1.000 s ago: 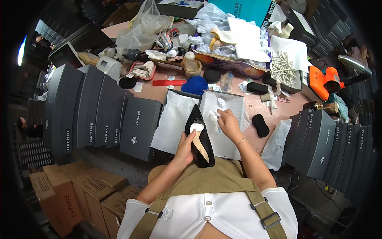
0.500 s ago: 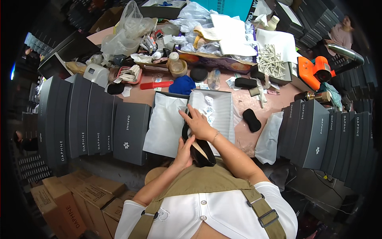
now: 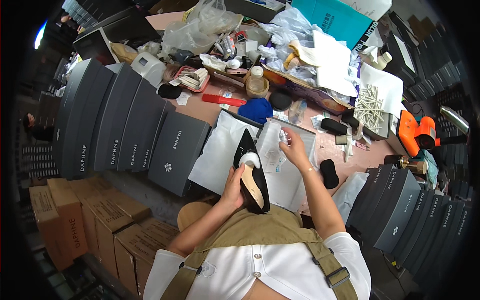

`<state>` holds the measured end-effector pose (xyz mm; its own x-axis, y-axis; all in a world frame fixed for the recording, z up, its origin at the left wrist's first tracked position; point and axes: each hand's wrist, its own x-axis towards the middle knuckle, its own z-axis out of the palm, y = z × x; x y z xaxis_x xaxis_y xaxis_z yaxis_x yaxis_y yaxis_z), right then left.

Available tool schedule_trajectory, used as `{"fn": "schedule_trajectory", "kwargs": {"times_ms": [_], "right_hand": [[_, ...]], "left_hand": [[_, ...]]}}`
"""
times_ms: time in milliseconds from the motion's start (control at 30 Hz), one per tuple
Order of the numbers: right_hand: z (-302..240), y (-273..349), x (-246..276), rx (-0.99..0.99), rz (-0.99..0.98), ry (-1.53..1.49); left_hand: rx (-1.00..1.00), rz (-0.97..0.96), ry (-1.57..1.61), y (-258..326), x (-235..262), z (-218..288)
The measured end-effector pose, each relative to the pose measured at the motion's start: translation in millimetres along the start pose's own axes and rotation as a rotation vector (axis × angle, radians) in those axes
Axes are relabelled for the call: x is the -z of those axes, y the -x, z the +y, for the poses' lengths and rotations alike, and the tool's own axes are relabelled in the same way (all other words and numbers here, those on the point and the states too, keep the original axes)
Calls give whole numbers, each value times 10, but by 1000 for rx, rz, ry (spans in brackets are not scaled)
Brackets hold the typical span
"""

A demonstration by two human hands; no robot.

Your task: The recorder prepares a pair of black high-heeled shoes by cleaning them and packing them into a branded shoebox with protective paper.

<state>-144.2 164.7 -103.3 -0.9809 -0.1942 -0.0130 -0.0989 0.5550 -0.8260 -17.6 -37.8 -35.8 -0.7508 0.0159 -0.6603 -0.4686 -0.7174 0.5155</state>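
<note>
Left hand (image 3: 233,186) grips one black pointed shoe (image 3: 251,170), as before. Right hand (image 3: 294,149) has lifted, and I see it pinching one white paper wad (image 3: 283,136).

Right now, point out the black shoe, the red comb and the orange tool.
black shoe (image 3: 252,172), head view, on the tan insole.
red comb (image 3: 223,99), head view, mid-length of its body.
orange tool (image 3: 416,137), head view, on its orange housing.

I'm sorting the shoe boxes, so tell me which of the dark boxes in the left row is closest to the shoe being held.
The rightmost box of that row, beside the white paper; the others stand farther left of the black shoe.
</note>
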Motion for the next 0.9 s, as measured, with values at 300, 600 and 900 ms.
{"fn": "schedule_trajectory", "kwargs": {"times_ms": [300, 600, 900], "right_hand": [[-1143, 734, 143, 230, -229, -184], [-1254, 807, 92, -26, -65, -203], [-1265, 904, 4, 154, -66, 409]], "left_hand": [[-174, -152, -110, -3, -61, -91], [-224, -235, -176, 150, -174, -52], [-138, -238, -194, 50, -50, -184]]}}
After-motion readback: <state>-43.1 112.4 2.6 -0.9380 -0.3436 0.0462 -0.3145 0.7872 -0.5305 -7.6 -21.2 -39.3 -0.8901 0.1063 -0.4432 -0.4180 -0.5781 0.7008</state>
